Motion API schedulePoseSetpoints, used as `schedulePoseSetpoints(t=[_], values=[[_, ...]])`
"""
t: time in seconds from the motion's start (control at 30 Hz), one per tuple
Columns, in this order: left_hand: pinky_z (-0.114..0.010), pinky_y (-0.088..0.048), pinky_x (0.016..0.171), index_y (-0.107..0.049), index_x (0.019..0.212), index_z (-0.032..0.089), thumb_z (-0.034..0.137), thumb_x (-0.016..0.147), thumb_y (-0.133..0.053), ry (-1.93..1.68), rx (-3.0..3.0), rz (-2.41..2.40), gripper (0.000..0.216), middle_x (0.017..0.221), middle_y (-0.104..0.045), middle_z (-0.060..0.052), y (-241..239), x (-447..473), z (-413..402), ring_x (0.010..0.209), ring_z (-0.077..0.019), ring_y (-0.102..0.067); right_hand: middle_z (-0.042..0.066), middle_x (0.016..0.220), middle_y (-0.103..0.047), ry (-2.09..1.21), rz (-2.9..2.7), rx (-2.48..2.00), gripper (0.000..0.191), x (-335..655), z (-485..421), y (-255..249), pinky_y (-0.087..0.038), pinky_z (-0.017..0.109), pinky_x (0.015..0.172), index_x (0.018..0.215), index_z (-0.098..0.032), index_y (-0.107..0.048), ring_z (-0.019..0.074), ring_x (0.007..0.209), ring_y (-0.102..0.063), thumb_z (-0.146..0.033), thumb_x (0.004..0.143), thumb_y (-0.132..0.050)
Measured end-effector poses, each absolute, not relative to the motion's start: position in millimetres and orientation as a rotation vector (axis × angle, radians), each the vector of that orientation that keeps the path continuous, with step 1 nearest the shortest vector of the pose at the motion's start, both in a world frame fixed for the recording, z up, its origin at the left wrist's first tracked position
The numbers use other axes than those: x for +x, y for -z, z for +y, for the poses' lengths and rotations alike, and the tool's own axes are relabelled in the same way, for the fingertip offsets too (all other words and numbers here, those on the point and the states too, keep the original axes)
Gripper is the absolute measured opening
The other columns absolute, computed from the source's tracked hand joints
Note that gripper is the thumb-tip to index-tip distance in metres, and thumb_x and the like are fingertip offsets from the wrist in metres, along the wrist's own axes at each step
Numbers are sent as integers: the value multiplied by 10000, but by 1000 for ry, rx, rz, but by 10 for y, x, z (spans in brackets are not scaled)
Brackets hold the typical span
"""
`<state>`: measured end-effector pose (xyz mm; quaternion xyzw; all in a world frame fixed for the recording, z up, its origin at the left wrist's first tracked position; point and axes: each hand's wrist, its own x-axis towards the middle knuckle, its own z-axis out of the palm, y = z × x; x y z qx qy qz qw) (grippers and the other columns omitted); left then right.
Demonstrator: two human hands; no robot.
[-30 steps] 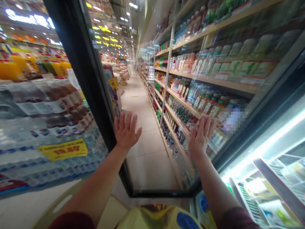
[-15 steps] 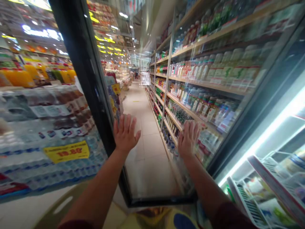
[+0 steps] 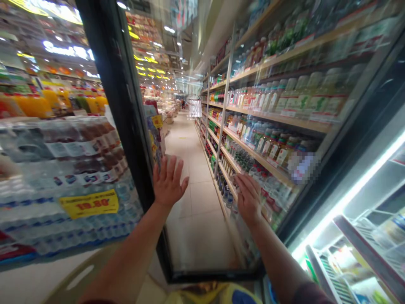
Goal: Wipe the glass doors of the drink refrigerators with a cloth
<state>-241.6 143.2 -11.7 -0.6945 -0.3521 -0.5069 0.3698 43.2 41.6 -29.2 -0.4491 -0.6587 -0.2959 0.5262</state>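
A glass door [image 3: 202, 249] with a black frame stands in front of me, swung out from a lit refrigerated case. My left hand [image 3: 169, 181] lies against the glass with its fingers spread, close to the left frame bar. On the right side of the pane is my right hand [image 3: 249, 200], fingers stretched out close together and angled to the left. Neither hand shows anything held. Through the pane I see bottled drinks [image 3: 284, 152], partly covered by my right hand.
Wire racks [image 3: 329, 270] with packaged food fill the case at lower right. Shrink-wrapped bottle packs [image 3: 79, 147] with a yellow price sign [image 3: 90, 204] are stacked at left. A yellow bag [image 3: 211, 295] and an olive-green rim with a slot [image 3: 68, 280] show below. An aisle floor [image 3: 202, 207] runs beyond the glass.
My right hand has tilted left, its upright fingers now slanting across the glass. My left hand keeps its spread pose. The view has shifted slightly.
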Motion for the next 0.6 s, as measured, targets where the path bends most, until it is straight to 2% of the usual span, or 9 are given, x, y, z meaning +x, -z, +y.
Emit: schedulePoseSetpoints(t=[0.07,0.17,0.23,0.33,0.37,0.43,0.53,0.6], values=[[-550,-110,1266,-387,1538,216,434,931,-559,1282,-1782,-940,668,1577,-388,-152,128,-2419,1447,1544,-303,-189,79,1333,-669,964,-1578,-1113,604,377,467,613,-401,433,1173,1520,-250,-427,207,1369,-514,-111,933,-437],[-542,-124,1267,-408,1528,220,442,930,-556,1281,-1773,-950,655,1576,-397,-140,137,-2428,1469,1543,-300,-194,22,1346,-669,1072,-1677,-1187,687,349,501,800,-363,387,1202,1570,-306,-312,182,1376,-516,-97,925,-420],[-541,-128,1267,-395,1535,220,432,930,-560,1291,-1782,-928,662,1577,-395,-137,138,-2430,1482,1546,-297,-182,47,1423,-612,1062,-1625,-1242,696,464,532,625,-301,462,1237,1587,-290,-268,217,1444,-439,-88,930,-375],[-540,-132,1267,-361,1551,223,414,930,-567,1292,-1776,-909,682,1584,-380,-136,134,-2428,1502,1548,-297,-168,167,1558,-439,1057,-1335,-1295,661,726,609,204,-229,651,1216,1607,-189,-203,333,1540,-221,-134,962,-337],[-536,-132,1267,-352,1555,226,413,928,-571,1287,-1773,-909,690,1587,-376,-135,133,-2427,1508,1548,-296,-168,179,1576,-407,1067,-1271,-1282,650,779,632,119,-233,660,1212,1606,-180,-208,347,1547,-183,-146,970,-336],[-529,-126,1270,-341,1560,230,413,926,-576,1281,-1772,-916,701,1590,-370,-132,130,-2428,1521,1547,-294,-170,156,1566,-432,1103,-1276,-1226,635,768,651,117,-273,592,1224,1598,-211,-254,327,1549,-187,-145,975,-356],[-518,-116,1274,-323,1567,227,412,922,-580,1267,-1769,-904,718,1587,-375,-127,123,-2433,1538,1549,-287,-158,86,1456,-577,1127,-1471,-1166,644,518,599,419,-372,455,1208,1588,-268,-281,268,1511,-317,-185,972,-448],[-512,-116,1275,-319,1568,220,416,923,-577,1259,-1759,-888,722,1584,-379,-129,121,-2435,1551,1551,-282,-150,80,1434,-599,1084,-1651,-1183,673,361,547,583,-397,443,1194,1599,-250,-241,258,1488,-364,-239,971,-481]])
